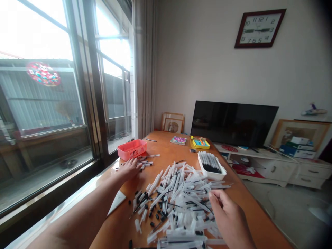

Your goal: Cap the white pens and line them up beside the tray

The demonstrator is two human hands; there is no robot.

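My left hand reaches far out with its fingers stretched over a small group of assembled pens, just in front of a pink plastic basket. At the right edge of a big heap of pen parts, my right hand is closed, thumb against curled fingers. Whatever it may hold is hidden. The heap mixes clear white barrels, thin dark refills, black plugs and whitish caps. Beyond it, a white tray holds a row of pale pen barrels with black ends.
The wooden table also bears a colourful booklet, a yellow box, a small dark item and a lone pen. A window stands along the left. Behind the table are a television and a white cabinet.
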